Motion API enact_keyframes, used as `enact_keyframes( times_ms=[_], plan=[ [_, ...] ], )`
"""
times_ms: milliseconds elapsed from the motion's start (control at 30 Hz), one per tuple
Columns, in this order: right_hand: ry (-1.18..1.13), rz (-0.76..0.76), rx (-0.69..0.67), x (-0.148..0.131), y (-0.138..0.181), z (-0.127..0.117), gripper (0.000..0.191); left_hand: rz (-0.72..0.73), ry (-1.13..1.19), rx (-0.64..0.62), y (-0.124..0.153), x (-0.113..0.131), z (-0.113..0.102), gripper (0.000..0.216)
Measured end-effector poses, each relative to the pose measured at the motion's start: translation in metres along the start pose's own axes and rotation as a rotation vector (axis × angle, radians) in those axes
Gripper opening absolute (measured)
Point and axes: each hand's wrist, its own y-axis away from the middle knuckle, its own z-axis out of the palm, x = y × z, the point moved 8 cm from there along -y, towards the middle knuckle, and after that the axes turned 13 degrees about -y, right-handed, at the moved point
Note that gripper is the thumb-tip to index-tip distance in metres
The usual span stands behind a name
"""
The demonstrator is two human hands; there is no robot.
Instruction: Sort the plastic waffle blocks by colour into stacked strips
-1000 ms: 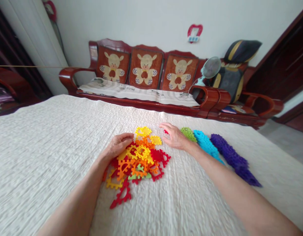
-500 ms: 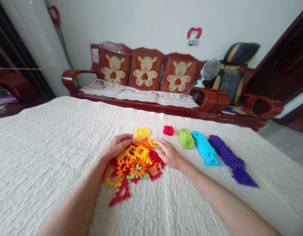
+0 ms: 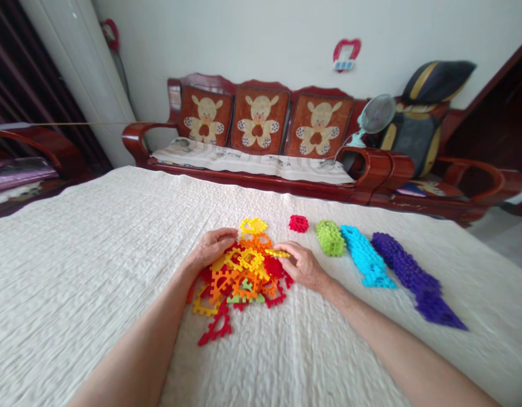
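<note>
A pile of flat, toothed plastic building pieces [image 3: 244,288] in red, orange, yellow and green lies on the white quilted cover. My left hand [image 3: 212,246] rests against the pile's upper left side, fingers stretched out and holding nothing that shows. At the right side, my right hand [image 3: 303,267] pinches a yellow toothed piece [image 3: 278,254] between thumb and fingers, just above the red pieces. Loose yellow pieces [image 3: 253,226] lie beyond the pile, between both hands.
Right of the pile stand joined pieces: a small red block [image 3: 298,223], a green one [image 3: 330,238], a long light-blue one [image 3: 366,257] and a longer purple one [image 3: 415,280]. Behind the covered surface [image 3: 95,237] is a wooden sofa [image 3: 252,181] with a fan [image 3: 377,115].
My right hand has closed on the yellow piece and lifted it slightly off the pile. My left hand stays at the pile's left. The whole view has shifted a little.
</note>
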Motion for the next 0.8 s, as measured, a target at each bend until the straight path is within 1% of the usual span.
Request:
enact_keyframes(
  times_ms=[67, 167, 367, 500, 633, 733, 800],
  plan=[
    [-0.026, 0.041, 0.023, 0.0031, 0.0022, -0.0009, 0.027, 0.001, 0.013, 0.004, 0.0001, 0.0003, -0.0002, 0.052],
    [-0.047, 0.101, 0.048, 0.0066, 0.0045, -0.0023, 0.03, -0.023, 0.031, -0.011, 0.0005, -0.0013, 0.0009, 0.052],
    [-0.072, 0.164, 0.02, 0.007, 0.0046, -0.0032, 0.034, -0.026, 0.035, -0.025, 0.0006, -0.0046, 0.0013, 0.049],
    [-0.089, 0.176, -0.015, 0.0067, 0.0052, -0.0028, 0.033, -0.013, 0.024, -0.024, -0.0007, -0.007, 0.0015, 0.049],
    [-0.075, 0.186, -0.026, 0.0069, 0.006, -0.0015, 0.033, -0.032, 0.034, -0.03, -0.0005, -0.0084, 0.0025, 0.05],
    [-0.032, 0.164, 0.004, 0.0085, 0.0042, -0.0009, 0.033, -0.022, 0.038, -0.034, -0.0003, -0.0072, 0.0028, 0.052],
    [0.011, 0.129, 0.052, 0.0098, 0.0022, -0.0025, 0.034, -0.016, 0.036, -0.029, -0.0006, -0.007, 0.0023, 0.053]
  ],
)
